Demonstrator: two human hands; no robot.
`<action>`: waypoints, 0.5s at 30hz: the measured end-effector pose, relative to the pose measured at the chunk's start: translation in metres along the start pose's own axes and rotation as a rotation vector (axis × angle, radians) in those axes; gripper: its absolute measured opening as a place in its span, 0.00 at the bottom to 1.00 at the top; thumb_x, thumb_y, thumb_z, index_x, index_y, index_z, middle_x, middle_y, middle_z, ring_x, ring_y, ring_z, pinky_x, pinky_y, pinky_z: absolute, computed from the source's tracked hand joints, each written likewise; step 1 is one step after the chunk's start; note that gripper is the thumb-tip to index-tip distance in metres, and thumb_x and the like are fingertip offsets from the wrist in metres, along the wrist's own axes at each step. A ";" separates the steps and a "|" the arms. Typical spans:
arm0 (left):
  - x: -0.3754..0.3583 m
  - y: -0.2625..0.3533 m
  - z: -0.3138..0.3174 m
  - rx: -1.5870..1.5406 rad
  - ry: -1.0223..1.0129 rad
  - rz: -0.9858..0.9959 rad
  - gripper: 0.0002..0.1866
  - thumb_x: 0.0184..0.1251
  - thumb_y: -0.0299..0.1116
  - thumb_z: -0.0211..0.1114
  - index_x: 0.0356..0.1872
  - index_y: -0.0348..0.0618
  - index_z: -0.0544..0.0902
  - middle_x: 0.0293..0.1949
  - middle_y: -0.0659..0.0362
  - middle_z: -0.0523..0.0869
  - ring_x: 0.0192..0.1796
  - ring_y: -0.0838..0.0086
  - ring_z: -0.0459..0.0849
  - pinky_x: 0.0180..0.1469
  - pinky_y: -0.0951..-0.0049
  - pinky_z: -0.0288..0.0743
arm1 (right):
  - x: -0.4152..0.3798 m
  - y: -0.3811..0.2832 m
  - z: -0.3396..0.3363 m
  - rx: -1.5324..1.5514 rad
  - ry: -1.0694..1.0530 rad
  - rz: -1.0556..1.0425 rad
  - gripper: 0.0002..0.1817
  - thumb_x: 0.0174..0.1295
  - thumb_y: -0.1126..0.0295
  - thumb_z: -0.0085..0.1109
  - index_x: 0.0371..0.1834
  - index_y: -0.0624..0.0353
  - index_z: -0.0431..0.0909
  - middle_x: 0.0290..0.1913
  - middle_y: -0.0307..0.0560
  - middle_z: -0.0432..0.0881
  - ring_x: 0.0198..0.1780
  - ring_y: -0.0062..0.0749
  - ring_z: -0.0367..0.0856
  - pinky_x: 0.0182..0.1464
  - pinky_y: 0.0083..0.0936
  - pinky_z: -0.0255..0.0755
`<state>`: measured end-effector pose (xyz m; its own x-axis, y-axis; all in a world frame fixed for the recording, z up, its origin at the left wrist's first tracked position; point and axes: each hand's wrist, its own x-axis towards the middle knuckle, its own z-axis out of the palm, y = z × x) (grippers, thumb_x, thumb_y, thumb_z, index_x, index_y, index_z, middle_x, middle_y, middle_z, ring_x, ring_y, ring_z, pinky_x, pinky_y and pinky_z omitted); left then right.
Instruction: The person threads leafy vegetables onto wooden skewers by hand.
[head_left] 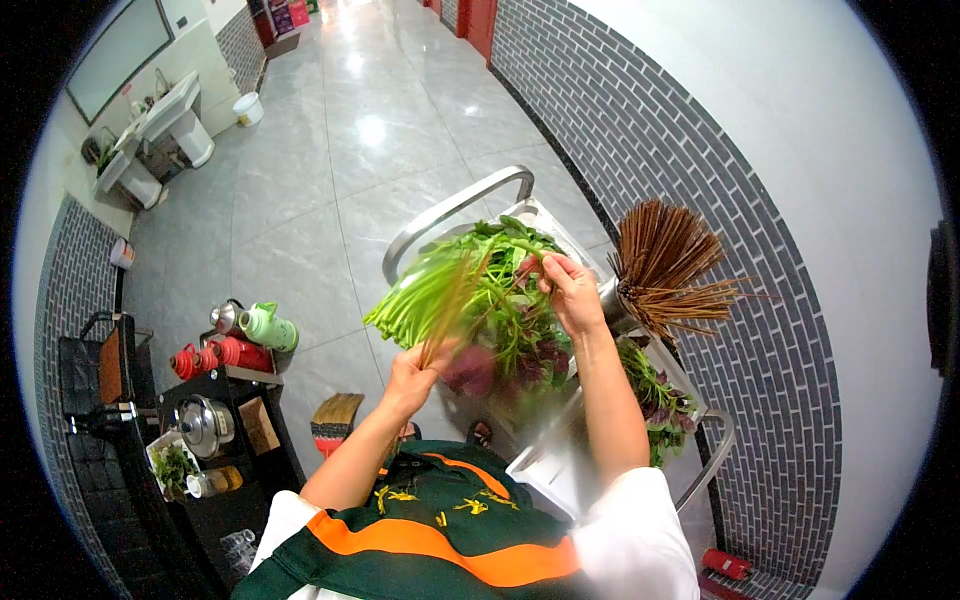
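My left hand (412, 380) is closed around several thin brown sticks (450, 305), which point up and away and are smeared by motion. My right hand (572, 292) pinches the stem of a leafy green (520, 246). Under and between both hands lies a heap of greens: pale green stems (405, 305) to the left, and purple-red leaves (470, 370) nearer my body, partly blurred. A metal holder packed with brown sticks (668, 262) stands just right of my right hand. More purple-green leaves (655, 395) lie on the white cart (555, 470) beside my right forearm.
The cart has a curved metal handle (440, 222) at its far end. A brick-patterned wall (650, 120) runs along the right. On the left, a black shelf unit (225, 500) carries a lidded pot (203, 425) and thermos flasks (268, 327). A broom head (335, 420) rests on the tiled floor.
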<state>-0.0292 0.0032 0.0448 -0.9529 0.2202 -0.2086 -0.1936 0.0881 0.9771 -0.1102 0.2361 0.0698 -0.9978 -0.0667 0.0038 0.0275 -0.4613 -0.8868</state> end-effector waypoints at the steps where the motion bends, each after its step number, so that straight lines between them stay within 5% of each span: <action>1: -0.001 0.001 0.000 -0.001 0.001 0.000 0.13 0.56 0.23 0.54 0.44 0.40 0.76 0.33 0.67 0.79 0.36 0.84 0.73 0.40 0.83 0.66 | -0.001 0.000 0.002 0.012 0.007 0.000 0.11 0.57 0.69 0.50 0.38 0.66 0.74 0.34 0.45 0.79 0.26 0.16 0.66 0.29 0.12 0.61; 4: -0.003 0.002 -0.001 0.027 0.009 -0.013 0.13 0.56 0.25 0.55 0.44 0.41 0.76 0.32 0.67 0.79 0.35 0.85 0.72 0.39 0.83 0.66 | -0.002 0.002 0.006 0.006 0.017 -0.005 0.11 0.57 0.70 0.50 0.37 0.66 0.75 0.34 0.45 0.79 0.25 0.15 0.66 0.28 0.11 0.59; 6: -0.003 -0.003 -0.001 0.073 0.032 0.070 0.12 0.58 0.30 0.56 0.43 0.43 0.78 0.21 0.70 0.71 0.24 0.87 0.65 0.24 0.84 0.59 | -0.004 0.003 0.009 -0.011 0.020 -0.011 0.11 0.57 0.69 0.50 0.37 0.66 0.75 0.34 0.45 0.79 0.25 0.15 0.66 0.27 0.10 0.59; 12: -0.003 -0.006 0.008 0.002 0.067 0.096 0.11 0.58 0.29 0.55 0.43 0.43 0.78 0.21 0.70 0.70 0.21 0.87 0.63 0.22 0.85 0.56 | -0.016 0.021 0.020 -0.258 0.049 0.109 0.10 0.55 0.70 0.51 0.37 0.64 0.76 0.31 0.40 0.80 0.23 0.11 0.64 0.26 0.09 0.57; 15: 0.003 0.007 0.009 -0.064 0.064 0.132 0.12 0.58 0.26 0.54 0.43 0.42 0.77 0.21 0.71 0.71 0.21 0.87 0.63 0.22 0.85 0.56 | -0.015 0.031 0.019 -0.082 0.057 0.023 0.09 0.57 0.71 0.50 0.36 0.63 0.76 0.31 0.41 0.79 0.23 0.13 0.65 0.26 0.09 0.58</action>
<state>-0.0310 0.0127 0.0506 -0.9835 0.1635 -0.0771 -0.0782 -0.0004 0.9969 -0.0937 0.2062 0.0512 -0.9988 -0.0246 -0.0412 0.0475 -0.3864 -0.9211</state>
